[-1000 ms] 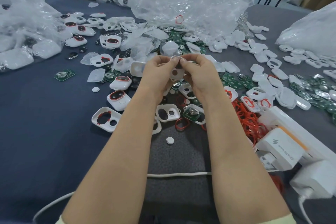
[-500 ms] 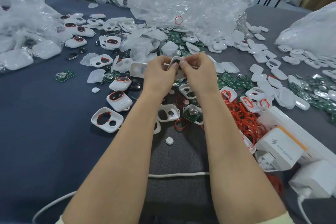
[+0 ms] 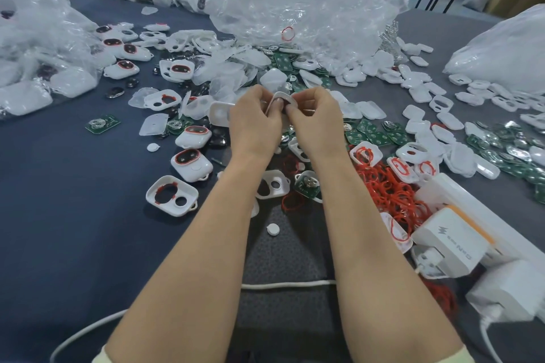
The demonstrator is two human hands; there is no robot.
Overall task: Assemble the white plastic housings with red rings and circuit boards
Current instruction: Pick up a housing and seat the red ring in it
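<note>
Both hands meet above the middle of the table. My left hand [image 3: 256,121] and my right hand [image 3: 315,121] each pinch one white plastic housing [image 3: 283,97] between fingertips, tilted on edge; most of it is hidden by my fingers. Below lie a pile of red rings [image 3: 392,191], an open white housing with a red ring [image 3: 171,196] at the left, closed housings [image 3: 191,165] and green circuit boards [image 3: 374,135]. A board sits in a housing [image 3: 308,186] between my forearms.
Crumpled clear plastic bags [image 3: 295,0] fill the back and left of the table [image 3: 73,244]. More white housings and boards [image 3: 507,144] spread to the right. White chargers on a power strip [image 3: 448,244] sit at the right, with a white cable [image 3: 283,284] under my arms.
The housing has been turned in my fingertips from lying flatter to standing on edge. My hands stayed in nearly the same place, drawing slightly closer together.
</note>
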